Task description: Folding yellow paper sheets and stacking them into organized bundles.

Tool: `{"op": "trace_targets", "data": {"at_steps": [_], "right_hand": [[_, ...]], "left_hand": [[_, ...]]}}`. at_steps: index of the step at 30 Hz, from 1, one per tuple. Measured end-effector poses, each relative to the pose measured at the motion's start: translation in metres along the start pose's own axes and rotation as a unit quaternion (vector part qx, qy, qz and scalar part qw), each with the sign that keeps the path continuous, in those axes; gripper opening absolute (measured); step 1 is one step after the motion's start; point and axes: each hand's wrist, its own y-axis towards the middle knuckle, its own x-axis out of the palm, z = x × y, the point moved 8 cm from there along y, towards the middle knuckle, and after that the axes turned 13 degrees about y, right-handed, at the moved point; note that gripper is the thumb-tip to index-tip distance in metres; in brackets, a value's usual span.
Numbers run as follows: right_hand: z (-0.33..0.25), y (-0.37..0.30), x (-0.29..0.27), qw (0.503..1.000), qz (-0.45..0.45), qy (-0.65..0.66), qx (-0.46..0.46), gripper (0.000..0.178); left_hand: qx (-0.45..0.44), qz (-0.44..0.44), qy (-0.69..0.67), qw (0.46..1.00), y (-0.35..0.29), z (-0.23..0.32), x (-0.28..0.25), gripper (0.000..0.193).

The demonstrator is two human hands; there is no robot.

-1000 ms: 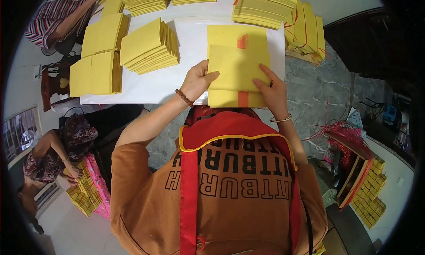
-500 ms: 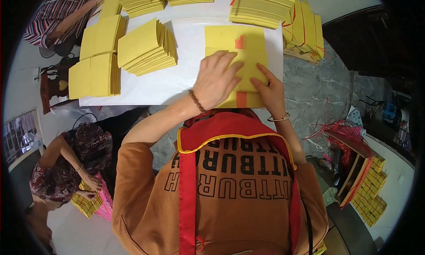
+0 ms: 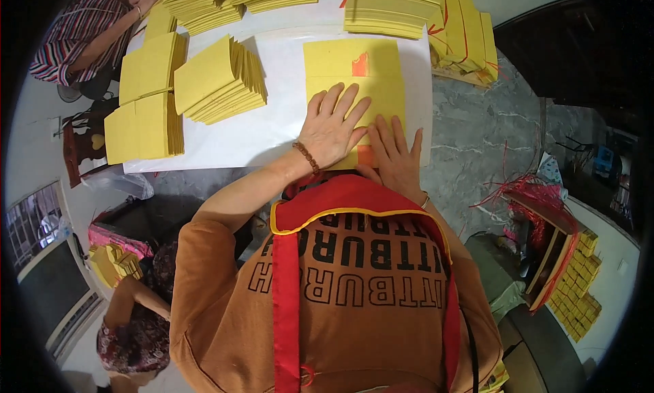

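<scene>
A yellow paper sheet [image 3: 383, 55] with orange patches [image 3: 360, 64] lies before me at the near edge of the white table; creases run across it. My left hand [image 3: 332, 128] rests on its left half, palm down with fingers spread. Lower and to the right, my right hand [image 3: 398, 160] lies flat on the paper near the table edge, fingers stretched out. Neither hand grips anything. Left of the sheet stands a fanned stack of folded yellow paper [image 3: 210, 83].
More yellow stacks stand at the table's left [image 3: 139, 130] and far right [image 3: 392, 12]. Red-tied bundles [image 3: 470, 38] sit beyond the right edge. One person in a striped top [image 3: 85, 28] is at far left, another [image 3: 136, 325] at lower left. Red strings [image 3: 531, 209] hang over a wooden rack.
My right hand has slid nearer to me and flattened. My left hand's fingers have straightened and spread. The lower-left person has moved down, away from the pink-wrapped pile.
</scene>
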Motion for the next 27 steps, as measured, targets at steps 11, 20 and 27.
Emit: {"op": "trace_targets", "data": {"at_steps": [11,20,27], "right_hand": [[0.018,0.001,-0.008,0.975,-0.002,0.221,0.026,0.058],[0.083,-0.003,-0.032,0.776,0.194,0.568,0.195,0.040],[0.093,-0.007,-0.034,0.785,0.209,0.540,0.220,0.043]], "left_hand": [[0.121,-0.002,-0.002,0.993,-0.005,0.004,-0.005,0.062],[0.118,0.072,0.143,0.980,-0.006,0.024,-0.013,0.045],[-0.027,0.251,0.083,0.964,-0.024,-0.097,-0.115,0.058]]}}
